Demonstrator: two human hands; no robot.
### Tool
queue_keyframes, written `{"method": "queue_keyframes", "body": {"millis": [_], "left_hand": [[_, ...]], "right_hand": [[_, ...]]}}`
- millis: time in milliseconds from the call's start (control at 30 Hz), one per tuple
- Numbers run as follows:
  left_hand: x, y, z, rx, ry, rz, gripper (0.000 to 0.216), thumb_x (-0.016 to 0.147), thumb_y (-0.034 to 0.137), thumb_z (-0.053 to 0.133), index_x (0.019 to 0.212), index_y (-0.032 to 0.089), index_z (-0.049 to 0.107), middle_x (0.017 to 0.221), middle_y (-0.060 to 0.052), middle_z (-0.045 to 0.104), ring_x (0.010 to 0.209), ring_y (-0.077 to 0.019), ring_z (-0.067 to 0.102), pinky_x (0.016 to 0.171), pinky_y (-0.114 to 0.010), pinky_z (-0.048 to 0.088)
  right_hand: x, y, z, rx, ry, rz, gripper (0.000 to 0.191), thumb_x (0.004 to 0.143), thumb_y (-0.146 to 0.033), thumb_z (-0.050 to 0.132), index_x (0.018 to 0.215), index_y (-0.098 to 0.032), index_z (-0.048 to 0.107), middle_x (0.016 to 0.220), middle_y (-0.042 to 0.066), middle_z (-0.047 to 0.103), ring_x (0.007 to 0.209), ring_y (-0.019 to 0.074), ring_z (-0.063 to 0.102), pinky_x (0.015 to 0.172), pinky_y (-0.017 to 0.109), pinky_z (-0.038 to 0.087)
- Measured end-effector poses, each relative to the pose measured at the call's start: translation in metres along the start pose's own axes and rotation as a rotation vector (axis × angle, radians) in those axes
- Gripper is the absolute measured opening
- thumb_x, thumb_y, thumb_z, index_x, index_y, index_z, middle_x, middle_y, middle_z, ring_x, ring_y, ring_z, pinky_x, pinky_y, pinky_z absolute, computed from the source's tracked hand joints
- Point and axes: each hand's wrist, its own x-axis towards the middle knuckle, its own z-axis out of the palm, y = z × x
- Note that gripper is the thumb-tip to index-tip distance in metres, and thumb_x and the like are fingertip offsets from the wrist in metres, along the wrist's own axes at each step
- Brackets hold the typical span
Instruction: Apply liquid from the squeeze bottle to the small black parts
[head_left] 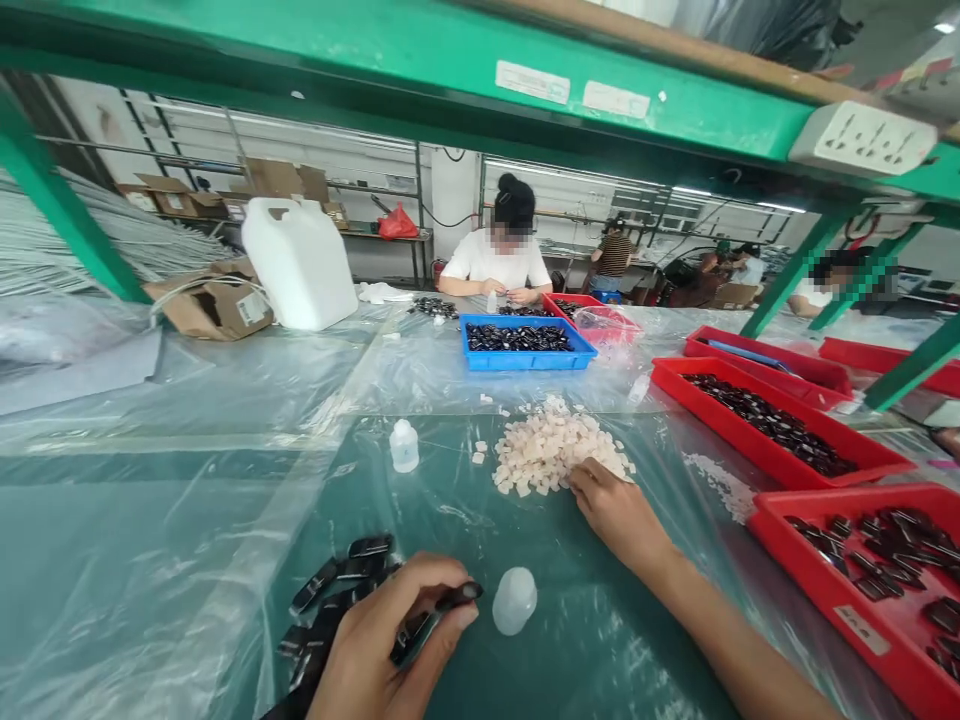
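Note:
My left hand (401, 640) is closed around a small glossy black plastic part (457, 598), gripped between thumb and fingers. Beneath and beside that hand lie several similar black parts (315, 585). My right hand (604, 495) reaches to the near edge of a heap of small cream-coloured pieces (544, 440). Its fingers are pressed together, and whatever they pinch is hidden. Between my hands stands a translucent white bottle (514, 602), close to the held part. Another small bottle (404, 446) with a pointed top stands left of the heap.
A blue tray (529, 360) of black parts sits beyond the heap. Red trays (825, 590) line the right side. A white jug (300, 265) and an open carton (214, 300) stand back left. A green shelf frame (420, 60) crosses overhead. A co-worker (499, 250) sits opposite.

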Motion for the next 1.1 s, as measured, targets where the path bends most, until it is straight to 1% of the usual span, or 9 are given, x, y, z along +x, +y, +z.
{"method": "queue_keyframes", "body": {"millis": [133, 267, 433, 567, 667, 800, 900, 1000, 1100], "left_hand": [[0.003, 0.003, -0.003, -0.003, -0.024, -0.014, 0.006, 0.096, 0.031, 0.068, 0.091, 0.03, 0.071, 0.083, 0.002, 0.076, 0.072, -0.018, 0.072, 0.071, -0.023, 0.059], [0.003, 0.002, -0.004, 0.001, -0.021, -0.011, 0.007, 0.096, 0.03, 0.066, 0.091, 0.03, 0.07, 0.083, 0.002, 0.075, 0.072, -0.018, 0.072, 0.069, -0.022, 0.058], [0.0, -0.005, -0.003, 0.005, -0.054, -0.012, 0.008, 0.099, 0.037, 0.062, 0.095, 0.035, 0.069, 0.089, 0.002, 0.075, 0.073, -0.0195, 0.072, 0.06, -0.022, 0.053], [-0.002, -0.007, -0.003, 0.005, -0.076, -0.009, 0.008, 0.1, 0.035, 0.059, 0.097, 0.034, 0.067, 0.092, 0.001, 0.074, 0.077, -0.0201, 0.07, 0.065, -0.023, 0.054], [-0.002, -0.005, -0.003, -0.01, -0.077, 0.01, 0.009, 0.1, 0.033, 0.059, 0.095, 0.031, 0.066, 0.089, 0.001, 0.074, 0.076, -0.0195, 0.069, 0.065, -0.024, 0.053], [0.0, -0.002, -0.002, -0.033, -0.088, 0.002, 0.011, 0.1, 0.031, 0.059, 0.093, 0.029, 0.066, 0.087, 0.0, 0.072, 0.074, -0.0191, 0.066, 0.066, -0.025, 0.052], [-0.001, -0.001, -0.001, -0.074, -0.141, 0.005, 0.015, 0.102, 0.033, 0.056, 0.09, 0.028, 0.065, 0.08, 0.002, 0.067, 0.07, -0.0174, 0.063, 0.063, -0.023, 0.05], [-0.003, -0.001, -0.001, -0.131, -0.217, 0.033, 0.021, 0.104, 0.04, 0.052, 0.091, 0.027, 0.061, 0.076, 0.003, 0.058, 0.066, -0.0157, 0.057, 0.059, -0.023, 0.045], [-0.008, 0.0, 0.0, -0.187, -0.259, 0.068, 0.025, 0.106, 0.045, 0.047, 0.091, 0.026, 0.055, 0.077, 0.004, 0.047, 0.066, -0.0159, 0.047, 0.061, -0.025, 0.039]], "right_hand": [[-0.003, 0.005, 0.0, -0.047, 0.003, -0.043, 0.012, 0.102, -0.022, 0.064, 0.112, -0.016, 0.067, 0.113, 0.005, 0.069, 0.079, 0.0123, 0.068, 0.069, 0.028, 0.061], [-0.003, 0.007, 0.005, -0.06, 0.015, -0.039, 0.017, 0.102, -0.02, 0.063, 0.119, -0.016, 0.065, 0.115, 0.006, 0.069, 0.081, 0.013, 0.069, 0.067, 0.027, 0.061], [-0.003, 0.008, 0.009, -0.025, 0.035, -0.006, 0.014, 0.103, -0.02, 0.062, 0.116, -0.017, 0.066, 0.112, 0.005, 0.07, 0.08, 0.0127, 0.069, 0.065, 0.025, 0.06], [0.0, 0.009, 0.008, 0.052, 0.055, -0.006, 0.011, 0.104, -0.024, 0.062, 0.109, -0.017, 0.068, 0.106, 0.004, 0.071, 0.075, 0.0112, 0.067, 0.062, 0.024, 0.058], [-0.001, 0.005, -0.002, 0.157, 0.085, -0.018, 0.013, 0.103, -0.027, 0.063, 0.098, -0.016, 0.069, 0.094, 0.002, 0.072, 0.069, 0.0108, 0.066, 0.061, 0.024, 0.057], [-0.023, -0.022, -0.034, 0.408, 0.155, -0.088, 0.019, 0.103, -0.033, 0.058, 0.096, -0.02, 0.069, 0.076, 0.001, 0.07, 0.058, 0.0129, 0.064, 0.054, 0.024, 0.056], [-0.048, -0.061, -0.06, 0.605, 0.2, -0.205, 0.02, 0.104, -0.038, 0.055, 0.1, -0.024, 0.068, 0.091, 0.003, 0.074, 0.072, 0.0147, 0.071, 0.062, 0.022, 0.06], [-0.064, -0.097, -0.073, 0.778, 0.286, -0.315, 0.007, 0.1, -0.025, 0.062, 0.102, -0.028, 0.068, 0.094, 0.001, 0.074, 0.076, 0.014, 0.072, 0.066, 0.021, 0.06], [-0.067, -0.118, -0.073, 0.902, 0.335, -0.388, 0.025, 0.094, -0.011, 0.066, 0.109, -0.031, 0.068, 0.094, 0.0, 0.075, 0.075, 0.0138, 0.074, 0.064, 0.019, 0.059]]}}
